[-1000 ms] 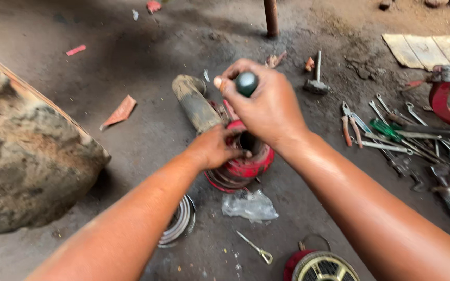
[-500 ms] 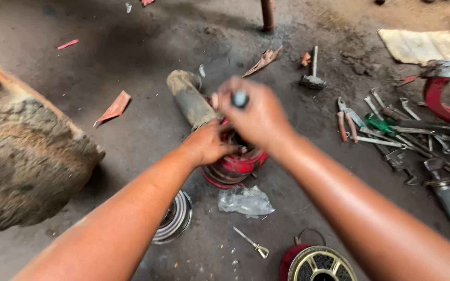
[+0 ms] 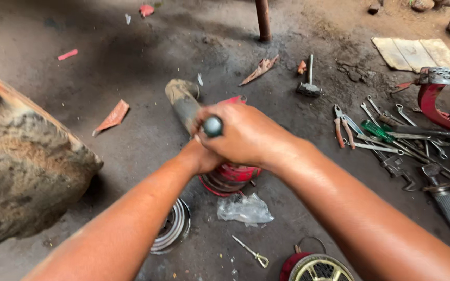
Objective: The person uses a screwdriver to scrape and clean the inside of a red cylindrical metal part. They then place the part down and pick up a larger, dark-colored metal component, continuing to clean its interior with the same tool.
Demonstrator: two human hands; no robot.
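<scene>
My right hand [image 3: 246,136] is closed around a tool with a round dark handle end [image 3: 213,126] that sticks out toward me. It is held upright over a red round metal part [image 3: 233,177] lying on the dirt floor. My left hand [image 3: 201,156] reaches under the right one and rests on that red part; its fingers are mostly hidden. A grey dusty cylinder [image 3: 183,101] lies just behind the hands.
A big rough stone [image 3: 22,166] sits at the left. Wrenches, pliers and screwdrivers [image 3: 386,138] are spread at the right beside a red clamp [image 3: 433,101]. A small hammer [image 3: 309,83], metal ring [image 3: 172,229], plastic bag [image 3: 243,209], cotter pin [image 3: 251,252] and round wheel part [image 3: 319,268] lie nearby.
My right hand with the tool has dropped lower over the red part and shifted slightly. The left hand has stayed on the red part.
</scene>
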